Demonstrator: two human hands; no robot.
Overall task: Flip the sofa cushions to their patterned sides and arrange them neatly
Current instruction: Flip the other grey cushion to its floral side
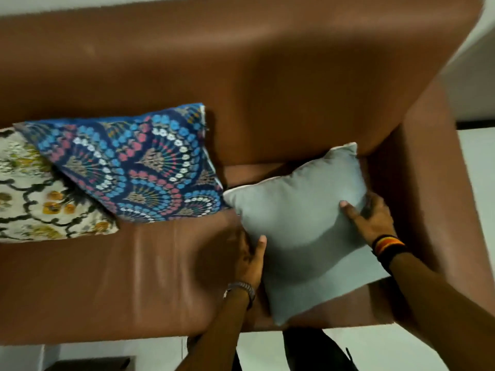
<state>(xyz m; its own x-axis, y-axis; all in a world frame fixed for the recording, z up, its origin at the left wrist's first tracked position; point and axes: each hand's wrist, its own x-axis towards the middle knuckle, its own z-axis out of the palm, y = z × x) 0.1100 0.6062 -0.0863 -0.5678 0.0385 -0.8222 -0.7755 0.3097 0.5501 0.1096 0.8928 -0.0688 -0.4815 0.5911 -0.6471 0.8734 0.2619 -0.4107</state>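
Observation:
A plain grey cushion (300, 226) lies at the right end of the brown sofa (241, 76), plain side up. My left hand (250, 259) grips its left edge, thumb on top. My right hand (371, 219) holds its right edge next to the armrest, thumb on the grey face. A blue cushion with a fan pattern (139, 164) leans against the backrest to the left, patterned side showing. It overlaps a cream cushion with a dark and yellow floral pattern (32, 196) at the far left.
The sofa's right armrest (428, 183) stands close beside my right hand. Brown seat (107, 277) stretches in front of the patterned cushions. White floor (476, 170) lies right of the sofa. A dark object (91, 364) sits on the floor at bottom left.

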